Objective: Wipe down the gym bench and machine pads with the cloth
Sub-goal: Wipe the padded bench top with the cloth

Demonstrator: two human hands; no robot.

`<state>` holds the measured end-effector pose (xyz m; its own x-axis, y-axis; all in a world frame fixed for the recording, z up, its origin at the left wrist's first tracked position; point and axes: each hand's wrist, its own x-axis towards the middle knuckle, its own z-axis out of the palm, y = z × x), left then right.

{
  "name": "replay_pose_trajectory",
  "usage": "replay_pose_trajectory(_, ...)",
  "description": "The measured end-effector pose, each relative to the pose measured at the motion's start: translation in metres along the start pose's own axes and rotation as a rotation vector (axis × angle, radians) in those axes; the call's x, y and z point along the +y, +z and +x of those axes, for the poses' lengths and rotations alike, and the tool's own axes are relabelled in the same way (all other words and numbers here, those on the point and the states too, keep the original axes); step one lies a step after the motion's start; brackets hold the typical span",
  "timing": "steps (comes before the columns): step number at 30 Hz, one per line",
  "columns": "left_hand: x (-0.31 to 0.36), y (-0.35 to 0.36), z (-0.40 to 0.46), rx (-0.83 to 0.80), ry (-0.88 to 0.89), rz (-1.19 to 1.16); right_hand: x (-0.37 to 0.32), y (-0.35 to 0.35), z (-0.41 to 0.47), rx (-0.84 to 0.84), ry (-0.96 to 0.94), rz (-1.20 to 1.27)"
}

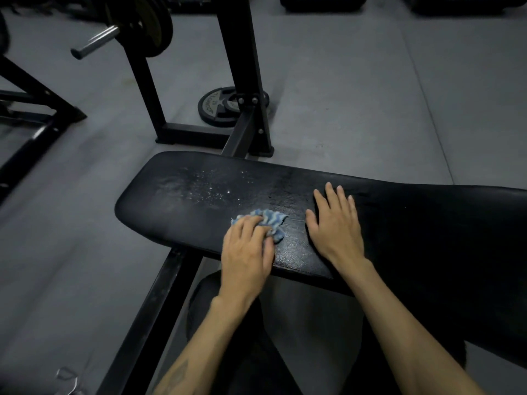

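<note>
my knees in dark trousers sit nearest, tucked under the near edge of the bench pad; a black frame rail runs under that same edge, down toward my left; my left hand lies on the bench pad close to its near edge, fingers curled over the blue and white cloth, bunching it and pressing it onto the vinyl; the cloth pokes out past my fingertips, crumpled, touching the pad; my right hand rests flat on the pad just beside the cloth, fingers straight and slightly spread, palm down, holding nothing; the pad around and under my right hand looks glossy; farther along the pad from the cloth, toward its rounded end, pale droplets and a dull smear sit on the surface; beyond the far edge of the bench pad stand the black uprights of the rack, bolted at the base; a weight plate lies flat on the grey floor behind them; farthest from the bench pad, a barbell sleeve with plates juts out above.
</note>
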<state>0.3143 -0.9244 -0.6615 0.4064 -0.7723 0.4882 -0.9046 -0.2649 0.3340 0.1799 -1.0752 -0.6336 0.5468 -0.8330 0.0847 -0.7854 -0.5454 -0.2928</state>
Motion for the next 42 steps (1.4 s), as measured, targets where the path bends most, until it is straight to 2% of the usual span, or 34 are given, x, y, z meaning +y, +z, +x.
replay_pose_trajectory(2, 0.015, 0.006, -0.004, 0.008, -0.031, 0.007, -0.001, 0.001, 0.0, 0.005, -0.002, -0.003)
replay_pose_trajectory(5, 0.003, 0.0, -0.009, -0.059, 0.205, -0.059, 0.0, 0.001, 0.0, 0.005, -0.004, -0.003)
replay_pose_trajectory(7, -0.019, -0.008, -0.006, -0.087, 0.256, -0.08, 0.001, 0.001, 0.001, 0.008, -0.004, -0.011)
replay_pose_trajectory(11, -0.026, -0.008, 0.001, 0.001, -0.032, -0.019, 0.0, 0.002, 0.001, 0.017, -0.003, -0.004)
replay_pose_trajectory(13, -0.01, -0.003, -0.001, 0.023, -0.092, -0.007, 0.0, 0.003, 0.001, 0.02, -0.004, -0.008)
replay_pose_trajectory(18, -0.007, -0.001, -0.014, -0.037, 0.184, -0.053, -0.001, 0.002, 0.001, 0.01, -0.004, -0.019)
replay_pose_trajectory(20, -0.02, -0.004, -0.01, -0.058, 0.213, -0.047, -0.001, 0.002, 0.001, 0.006, -0.002, -0.03)
replay_pose_trajectory(22, -0.032, -0.007, -0.002, -0.045, 0.126, -0.005, -0.003, 0.002, 0.0, 0.001, 0.003, -0.05)
replay_pose_trajectory(25, -0.027, -0.006, 0.005, 0.016, -0.093, 0.032, -0.012, -0.001, 0.006, -0.03, 0.012, -0.081)
replay_pose_trajectory(27, -0.012, -0.003, 0.003, 0.008, -0.14, 0.036, -0.024, 0.001, 0.01, -0.051, -0.005, -0.06)
replay_pose_trajectory(30, -0.01, -0.004, -0.006, -0.049, 0.055, -0.019, -0.034, 0.009, 0.009, -0.034, -0.032, -0.034)
replay_pose_trajectory(33, -0.04, -0.015, -0.004, -0.12, 0.266, -0.094, -0.033, 0.011, 0.008, -0.024, -0.028, -0.022)
replay_pose_trajectory(35, -0.054, -0.018, 0.004, -0.134, 0.194, -0.059, -0.032, 0.011, 0.008, -0.022, -0.029, -0.02)
replay_pose_trajectory(37, -0.05, -0.016, 0.011, -0.078, -0.021, 0.0, -0.032, 0.012, 0.009, -0.018, -0.03, -0.026)
replay_pose_trajectory(39, -0.032, -0.009, 0.015, -0.046, -0.139, 0.045, -0.033, 0.013, 0.009, -0.012, -0.025, -0.021)
replay_pose_trajectory(40, -0.021, -0.006, 0.016, -0.06, -0.132, 0.045, -0.033, 0.013, 0.009, -0.01, -0.022, -0.017)
replay_pose_trajectory(42, -0.007, 0.0, 0.013, -0.125, -0.003, -0.005, -0.033, 0.013, 0.01, -0.002, -0.02, -0.016)
